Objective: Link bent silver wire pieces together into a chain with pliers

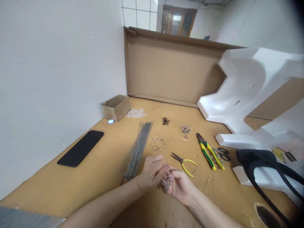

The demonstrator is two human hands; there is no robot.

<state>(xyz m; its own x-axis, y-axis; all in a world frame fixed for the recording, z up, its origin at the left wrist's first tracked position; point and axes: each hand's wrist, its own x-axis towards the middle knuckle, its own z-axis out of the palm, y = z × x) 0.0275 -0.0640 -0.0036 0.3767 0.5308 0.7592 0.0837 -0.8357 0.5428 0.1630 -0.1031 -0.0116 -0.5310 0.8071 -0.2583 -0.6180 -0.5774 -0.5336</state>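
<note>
wire loops [166, 181] sit half hidden between left hand [152, 172] and right hand [179, 186].

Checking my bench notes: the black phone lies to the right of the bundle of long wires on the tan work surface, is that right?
Not quite: the head view shows the black phone to the left of the bundle of long wires, not to the right. It does lie on the tan work surface, as you said.
</note>
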